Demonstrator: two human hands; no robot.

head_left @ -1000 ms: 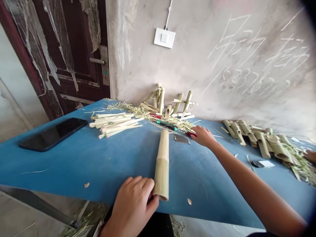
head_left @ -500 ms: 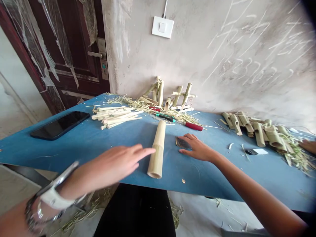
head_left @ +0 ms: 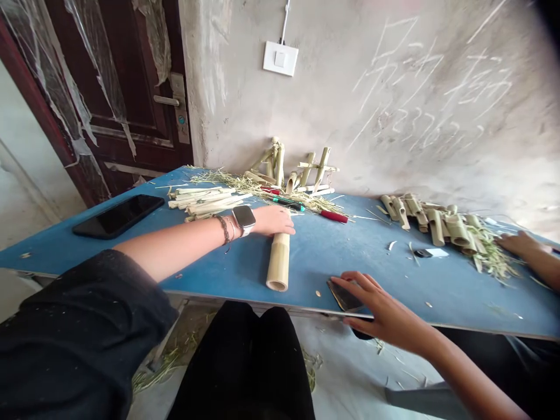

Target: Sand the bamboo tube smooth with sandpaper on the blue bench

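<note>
A section of pale green-tan bamboo tube lies on the blue table, set back a little from the front edge, left of centre. Its long axis runs roughly front to back, square to that edge, with the open, cut end facing the wearer; one node ring is visible along its smooth, fibrous wall.

The left hand is the nearer, lying flat and relaxed at the tube's far end, with the fingers together and nothing held. Whether it touches the tube cannot be confirmed. A smartwatch and a beaded bracelet sit on that wrist.

The right hand is well to the right of the tube at the front edge, fingers spread and partly curved over a dark flat sheet. The fingers contact the sheet, but a firm grip cannot be determined.

Toward the rear edge lie pale bamboo strips, straw-like shavings and a red-handled tool. A black smartphone lies at the left. Cut bamboo pieces are grouped at the right, beside a co-worker's hand.
</note>
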